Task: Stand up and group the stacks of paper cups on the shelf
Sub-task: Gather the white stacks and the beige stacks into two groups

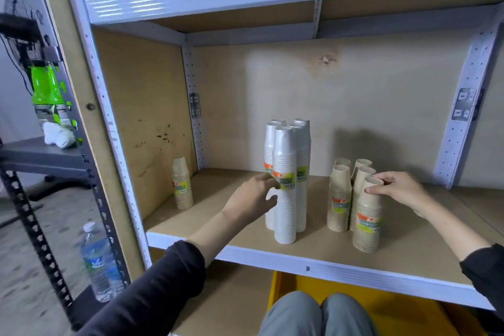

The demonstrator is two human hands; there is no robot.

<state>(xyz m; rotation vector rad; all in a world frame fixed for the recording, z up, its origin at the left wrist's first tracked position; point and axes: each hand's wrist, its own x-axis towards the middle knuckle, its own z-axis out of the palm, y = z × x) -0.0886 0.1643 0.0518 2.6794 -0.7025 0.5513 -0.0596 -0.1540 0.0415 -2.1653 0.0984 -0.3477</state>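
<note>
Single head-worn view, wide-angle, looking forward and down into the shelf [300, 259] bay at close range; knees at bottom edge.

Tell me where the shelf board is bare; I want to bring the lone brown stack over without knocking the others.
Bare board lies between the lone brown stack and the white stacks, though the left hand reaches across it. Bare too right of the brown group, under the right hand. The gap between the groups is tight.
</note>
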